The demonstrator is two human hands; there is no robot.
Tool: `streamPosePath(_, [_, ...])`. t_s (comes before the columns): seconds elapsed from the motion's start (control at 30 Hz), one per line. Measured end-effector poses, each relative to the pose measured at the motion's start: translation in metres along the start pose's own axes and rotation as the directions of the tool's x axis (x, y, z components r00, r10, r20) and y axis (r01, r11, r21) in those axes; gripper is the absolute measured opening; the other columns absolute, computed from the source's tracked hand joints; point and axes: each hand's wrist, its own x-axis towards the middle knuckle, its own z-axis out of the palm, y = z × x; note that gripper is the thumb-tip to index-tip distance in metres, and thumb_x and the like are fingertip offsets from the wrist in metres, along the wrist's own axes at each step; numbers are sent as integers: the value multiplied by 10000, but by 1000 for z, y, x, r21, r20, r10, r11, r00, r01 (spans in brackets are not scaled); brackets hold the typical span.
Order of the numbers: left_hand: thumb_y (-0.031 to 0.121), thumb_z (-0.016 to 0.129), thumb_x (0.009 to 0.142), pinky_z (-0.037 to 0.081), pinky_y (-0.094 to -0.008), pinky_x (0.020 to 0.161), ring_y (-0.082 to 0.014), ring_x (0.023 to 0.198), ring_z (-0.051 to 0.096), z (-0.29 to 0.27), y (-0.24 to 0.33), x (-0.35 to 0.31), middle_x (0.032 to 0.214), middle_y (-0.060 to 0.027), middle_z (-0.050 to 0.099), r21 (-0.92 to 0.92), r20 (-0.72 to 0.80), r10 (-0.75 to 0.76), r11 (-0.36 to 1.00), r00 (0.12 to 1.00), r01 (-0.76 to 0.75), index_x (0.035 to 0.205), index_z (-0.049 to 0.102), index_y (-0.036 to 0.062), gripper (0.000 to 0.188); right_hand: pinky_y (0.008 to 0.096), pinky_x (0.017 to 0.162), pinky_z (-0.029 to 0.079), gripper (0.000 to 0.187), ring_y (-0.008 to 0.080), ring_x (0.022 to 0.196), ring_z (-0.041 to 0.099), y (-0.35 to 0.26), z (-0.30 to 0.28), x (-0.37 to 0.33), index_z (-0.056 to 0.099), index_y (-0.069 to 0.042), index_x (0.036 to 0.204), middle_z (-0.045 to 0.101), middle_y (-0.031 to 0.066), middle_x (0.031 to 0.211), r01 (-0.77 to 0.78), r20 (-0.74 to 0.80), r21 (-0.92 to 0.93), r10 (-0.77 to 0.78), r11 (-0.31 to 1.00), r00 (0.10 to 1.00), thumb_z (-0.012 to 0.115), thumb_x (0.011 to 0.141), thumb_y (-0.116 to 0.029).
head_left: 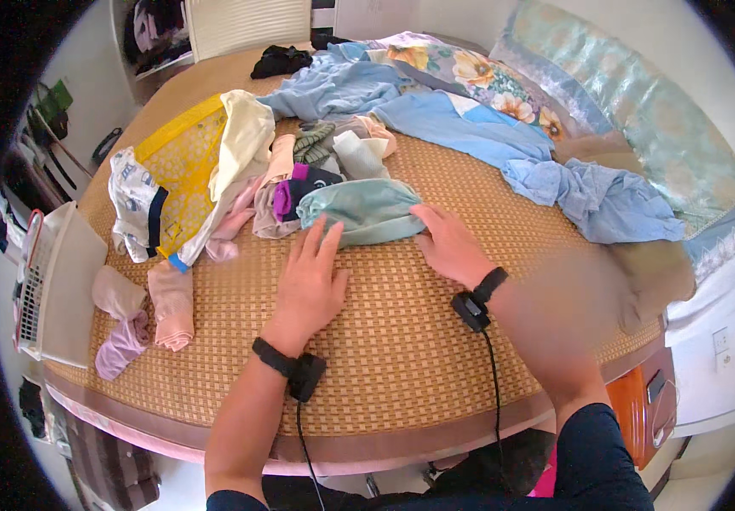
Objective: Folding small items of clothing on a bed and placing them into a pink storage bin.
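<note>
A pale green piece of clothing (pixel 363 210) lies flattened in a long, narrow shape on the woven mat (pixel 367 341); its exact kind does not show. My left hand (pixel 310 277) rests at its lower left edge, fingers stretched out and apart. At the right end, my right hand (pixel 455 245) has thumb and fingers about the cloth's edge. Just behind lie a purple and dark folded garment (pixel 297 192), a grey-white folded one (pixel 361 155) and a striped green one (pixel 312 140). Both wrists wear a black strap with a small cabled box.
To the left are rolled pink and lilac clothes (pixel 172 302), a yellow patterned garment (pixel 182 162) and a white basket (pixel 65 281). Blue clothing (pixel 461 128) spreads across the back and right, beside a floral cloth (pixel 487 77) and a pale green quilted cushion (pixel 631 102).
</note>
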Motion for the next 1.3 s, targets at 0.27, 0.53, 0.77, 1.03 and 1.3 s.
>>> streamPosePath(0.27, [70,825,868,433,-572,1245,-463,1486,512,-23,17,-12,1652,-199,532,62,-2,112,992,994,-112,1530,645,145,691,490,1009,549,179,374,1129,673,-63,-11,-49,762,-55,1056,721,154,1187,234,-81,-147,-248,961,965,789,901,-139])
streamPosePath(0.53, [-35,763,767,505,-580,1180,-442,1415,603,-57,36,-97,1492,-165,679,-215,198,315,938,928,-272,1270,768,96,520,492,1034,554,480,363,1165,716,-140,-56,-117,740,-96,1275,752,117,1277,213,230,406,-325,889,917,890,847,-256])
streamPosePath(0.77, [-44,789,801,512,-586,1154,-447,1359,645,-87,104,-131,1426,-172,706,-287,207,304,928,930,-240,1140,756,82,364,493,1046,551,460,348,1195,690,-139,-31,-164,731,-81,1258,731,101,1309,250,219,328,-331,911,918,889,854,-234])
streamPosePath(1.03, [33,854,870,514,-566,1144,-435,1357,652,-65,85,-175,1374,-169,732,-379,95,170,917,981,-122,1062,753,47,218,481,994,576,341,363,1127,695,-154,-33,-182,760,-74,1175,728,97,1229,215,109,315,-261,924,959,882,869,-160])
streamPosePath(1.3, [119,931,816,481,-545,1192,-437,1442,580,-59,88,-174,1521,-183,643,-315,91,108,946,990,-74,1205,730,58,442,462,968,572,203,358,1100,695,-145,-22,-197,756,-44,1145,742,110,1187,56,97,416,-106,907,990,808,955,-91])
